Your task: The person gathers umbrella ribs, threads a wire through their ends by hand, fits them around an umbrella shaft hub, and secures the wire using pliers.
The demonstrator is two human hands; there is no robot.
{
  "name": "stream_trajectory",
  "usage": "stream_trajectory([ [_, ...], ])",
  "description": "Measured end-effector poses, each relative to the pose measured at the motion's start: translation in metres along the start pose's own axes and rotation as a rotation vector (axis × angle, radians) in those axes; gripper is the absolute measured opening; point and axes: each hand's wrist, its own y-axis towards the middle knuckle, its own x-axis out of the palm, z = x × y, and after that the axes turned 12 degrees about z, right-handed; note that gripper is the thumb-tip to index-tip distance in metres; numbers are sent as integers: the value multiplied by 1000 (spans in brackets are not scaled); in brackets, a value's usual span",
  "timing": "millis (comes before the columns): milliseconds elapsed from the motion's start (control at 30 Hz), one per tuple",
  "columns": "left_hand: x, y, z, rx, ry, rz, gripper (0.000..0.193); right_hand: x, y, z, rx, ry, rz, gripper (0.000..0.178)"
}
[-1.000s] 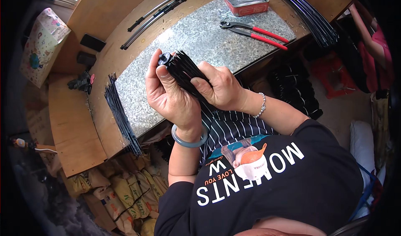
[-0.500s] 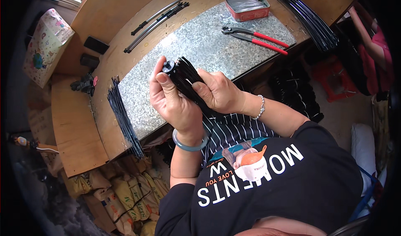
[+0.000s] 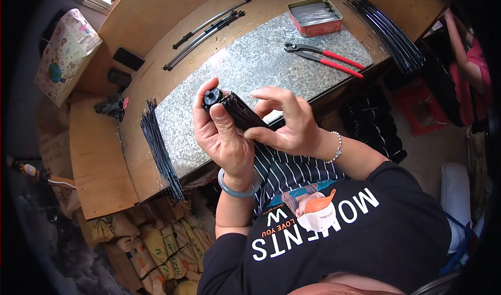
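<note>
A folded umbrella frame [image 3: 241, 112], a tight bundle of black ribs with a round black cap at its upper end, slants across my lap in front of the table edge. My left hand [image 3: 222, 130] is closed round it just below the cap, thumb on the near side and fingers behind. On the bundle's right side, my right hand [image 3: 289, 120] has its fingers curved and spread apart; its thumb tip lies close to the ribs, and whether it touches them I cannot tell. Thin pale wire ends stick up by the ribs' tips.
On the speckled stone slab [image 3: 193, 107] lie red-handled pliers [image 3: 326, 60] and a red tin [image 3: 315, 21] of thin wires. Black rod bundles stretch over the left [image 3: 159, 149] and right [image 3: 389, 36] table edges. Metal shafts [image 3: 209, 31] lie at the back, a phone [image 3: 128, 58] at the left.
My right hand has loosened from the ribs; its fingers have spread and moved off to the right. My left hand keeps its hold. The whole view has shifted slightly.
</note>
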Motion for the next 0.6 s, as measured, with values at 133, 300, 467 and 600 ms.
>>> stream_trajectory([
  [133, 0, -2, -8, 63, 13, 69, 36, -4, 2, 1, -87, -7, 21, 28],
  [300, 0, -4, -6, 61, 18, 49, 34, 0, -2, -4, -21, -23, 53, 18],
  [467, -4, -6, -8, 40, 22, 24, 34, 0, -3, -2, -24, 3, 58, 19],
  [600, -2, -6, -10, 68, 47, 74, 34, 0, -2, -3, -41, -25, 44, 18],
])
